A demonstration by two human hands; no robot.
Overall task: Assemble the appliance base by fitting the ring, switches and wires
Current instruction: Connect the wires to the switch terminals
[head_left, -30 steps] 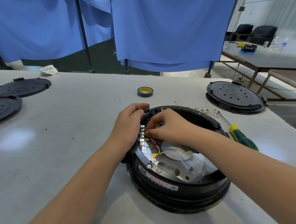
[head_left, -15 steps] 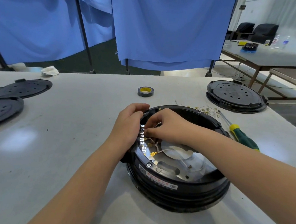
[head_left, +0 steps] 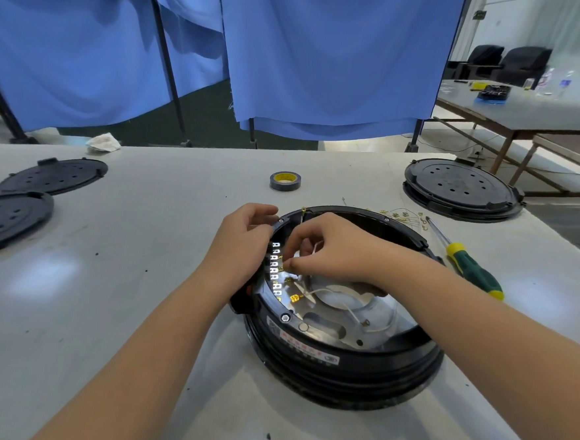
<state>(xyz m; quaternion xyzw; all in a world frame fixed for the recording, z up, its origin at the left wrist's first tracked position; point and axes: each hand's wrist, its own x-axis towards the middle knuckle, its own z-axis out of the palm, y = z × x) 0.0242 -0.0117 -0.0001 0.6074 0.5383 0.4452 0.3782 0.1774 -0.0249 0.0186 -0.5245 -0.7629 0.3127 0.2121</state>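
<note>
Right hand (head_left: pixel 331 250) fingers, unmoved, are pinching a wire (head_left: pixel 314 247) inside the appliance base (head_left: pixel 341 354); left hand (head_left: pixel 242 240) is gripping its rim; label unreadable.

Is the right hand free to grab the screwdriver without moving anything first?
Probably not at once: the right hand is pinching a wire inside the appliance base. Once it lets go, the screwdriver lies bare on the table just right of the base, with nothing in the way.
</note>
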